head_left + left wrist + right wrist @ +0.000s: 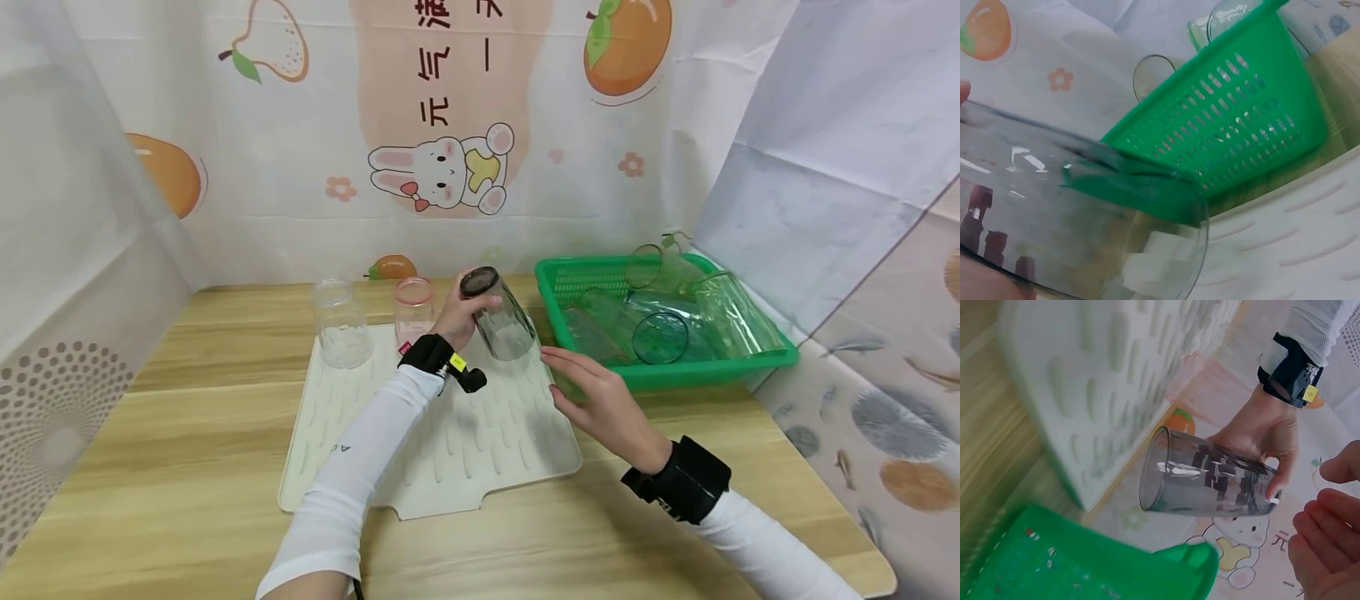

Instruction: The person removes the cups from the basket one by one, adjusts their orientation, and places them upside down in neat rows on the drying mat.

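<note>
A smoky grey glass (504, 321) is tilted base-up over the white draining mat (457, 433). My left hand (461, 315) grips it near its base, with fingers and thumb around the side. In the right wrist view the same glass (1204, 475) shows its wide mouth turned away from the left hand (1266, 428). My right hand (603, 408) is apart from the glass, held near its mouth with fingers extended and nothing in them. On the mat, to the left, a clear glass (343, 325) and a pink glass (414, 312) stand mouth down.
At the back right, a green basket (675, 375) holds several glasses, some greenish, lying at angles. One leaning green glass (738, 312) sticks up over its right rim. A printed cloth (277, 167) hangs behind the wooden table (180, 417).
</note>
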Demonstrator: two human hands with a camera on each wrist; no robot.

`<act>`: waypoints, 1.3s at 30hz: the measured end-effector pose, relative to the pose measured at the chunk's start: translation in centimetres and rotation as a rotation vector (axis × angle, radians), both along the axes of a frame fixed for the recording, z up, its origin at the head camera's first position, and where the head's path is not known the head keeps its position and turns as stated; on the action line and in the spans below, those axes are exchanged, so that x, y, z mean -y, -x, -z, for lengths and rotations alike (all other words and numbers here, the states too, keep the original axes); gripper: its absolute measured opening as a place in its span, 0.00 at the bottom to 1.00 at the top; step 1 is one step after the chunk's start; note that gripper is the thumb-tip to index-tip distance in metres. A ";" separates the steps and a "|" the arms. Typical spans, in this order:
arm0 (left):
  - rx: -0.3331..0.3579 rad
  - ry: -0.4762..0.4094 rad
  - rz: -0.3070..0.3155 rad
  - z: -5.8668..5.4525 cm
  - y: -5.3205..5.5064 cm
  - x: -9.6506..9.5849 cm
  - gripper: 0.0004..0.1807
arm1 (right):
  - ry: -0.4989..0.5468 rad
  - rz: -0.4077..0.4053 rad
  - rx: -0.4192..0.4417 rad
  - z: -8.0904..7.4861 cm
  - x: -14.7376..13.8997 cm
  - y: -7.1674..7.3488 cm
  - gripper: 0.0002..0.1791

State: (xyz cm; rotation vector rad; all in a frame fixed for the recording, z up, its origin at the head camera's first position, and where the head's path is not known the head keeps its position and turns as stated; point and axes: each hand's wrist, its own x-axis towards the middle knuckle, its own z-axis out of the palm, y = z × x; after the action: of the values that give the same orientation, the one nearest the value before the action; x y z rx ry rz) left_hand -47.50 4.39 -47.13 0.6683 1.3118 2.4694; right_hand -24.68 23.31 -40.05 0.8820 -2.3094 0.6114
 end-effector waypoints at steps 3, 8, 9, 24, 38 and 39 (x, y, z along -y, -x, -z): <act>0.000 0.047 -0.061 0.2 0.6 0.0 0.34 | 0.008 0.014 0.001 0.2 -0.4 -0.2 0.29; -0.089 0.067 -0.043 0.4 1.3 0.5 0.36 | 0.021 0.017 0.018 0.4 -0.7 -0.3 0.28; -0.104 0.096 -0.050 0.3 1.2 0.5 0.36 | 0.024 0.018 0.016 0.4 -0.7 -0.3 0.28; -0.055 0.406 -0.079 -7.3 -4.3 0.4 0.34 | 0.052 0.036 -0.013 0.7 -1.3 -0.3 0.27; -0.125 0.595 -0.032 -4.2 -1.2 -0.3 0.43 | 0.078 0.041 0.024 1.5 -2.0 -0.6 0.28; -0.117 0.602 -0.024 -4.4 -1.3 -0.3 0.43 | 0.080 0.041 0.024 1.6 -2.0 -0.6 0.28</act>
State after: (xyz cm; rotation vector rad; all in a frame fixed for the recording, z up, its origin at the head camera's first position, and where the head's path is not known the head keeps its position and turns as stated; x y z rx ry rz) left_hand -46.18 4.65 -42.75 0.6403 1.9838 1.9031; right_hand -24.06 25.29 -41.66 0.7919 -2.3022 0.6950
